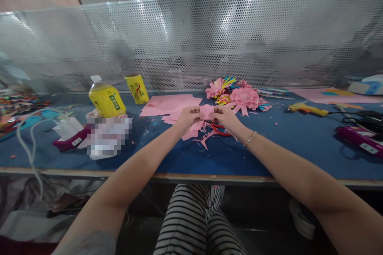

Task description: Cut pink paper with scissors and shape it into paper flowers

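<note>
A small pink paper piece (206, 112) is held between my left hand (188, 117) and my right hand (224, 116), just above the blue tabletop (269, 143). Each hand pinches one side of it. Beneath the hands lie pink paper scraps (196, 131) and red-handled scissors (220, 129), partly hidden by my right hand. Flat pink paper sheets (167, 104) lie just beyond my left hand. Finished pink paper flowers (243, 99) and colourful ones (221, 85) sit behind my right hand.
A yellow drink bottle (106, 99) and a yellow can (137, 88) stand at the left. A white cable (28, 143) and charger lie far left. A yellow glue gun (306, 108) and a magenta tool (360, 141) lie at the right. A perforated metal screen (191, 36) backs the table.
</note>
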Motion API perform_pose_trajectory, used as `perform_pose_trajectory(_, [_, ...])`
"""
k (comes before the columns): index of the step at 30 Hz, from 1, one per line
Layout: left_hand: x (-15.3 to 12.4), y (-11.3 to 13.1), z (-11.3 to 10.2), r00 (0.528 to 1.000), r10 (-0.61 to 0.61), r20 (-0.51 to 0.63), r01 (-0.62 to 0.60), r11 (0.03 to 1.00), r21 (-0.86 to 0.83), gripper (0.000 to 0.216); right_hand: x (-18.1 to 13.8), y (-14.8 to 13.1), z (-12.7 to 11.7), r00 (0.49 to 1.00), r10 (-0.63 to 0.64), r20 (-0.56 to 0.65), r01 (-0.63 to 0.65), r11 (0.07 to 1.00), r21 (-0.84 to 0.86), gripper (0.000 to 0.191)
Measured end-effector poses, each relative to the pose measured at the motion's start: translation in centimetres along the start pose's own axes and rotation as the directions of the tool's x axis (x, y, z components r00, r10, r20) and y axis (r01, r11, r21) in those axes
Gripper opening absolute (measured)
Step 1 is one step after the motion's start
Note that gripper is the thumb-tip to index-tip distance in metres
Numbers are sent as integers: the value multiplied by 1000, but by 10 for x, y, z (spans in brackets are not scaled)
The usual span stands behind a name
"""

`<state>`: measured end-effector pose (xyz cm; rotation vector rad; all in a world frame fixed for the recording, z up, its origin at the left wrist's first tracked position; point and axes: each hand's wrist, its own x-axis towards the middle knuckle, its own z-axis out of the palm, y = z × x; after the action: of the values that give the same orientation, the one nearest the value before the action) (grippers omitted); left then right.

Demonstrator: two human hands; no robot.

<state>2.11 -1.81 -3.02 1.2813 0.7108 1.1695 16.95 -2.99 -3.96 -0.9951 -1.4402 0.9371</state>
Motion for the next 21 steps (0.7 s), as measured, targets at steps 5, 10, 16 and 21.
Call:
perform_pose_trajectory(5, [1,-1,-3,999,33,-13,-33,999,22,19,0,0,0,1000,13,-15,-12,999,53,11])
perform_pose_trajectory(10, [2,0,-1,994,73,-84,-68,996,63,13,1,3,-2,999,-24,-25,25,999,32,11])
perform_pose_trajectory(16, [2,1,-1,994,90,-55,-84,992,96,9,4,5,-4,997,-60,-56,59,998,-16,12])
perform_pose_trajectory(21, [1,2,-2,1000,31,-5,-31,998,58,8,6,7,-8,989,-137,-62,132,988,-84,10])
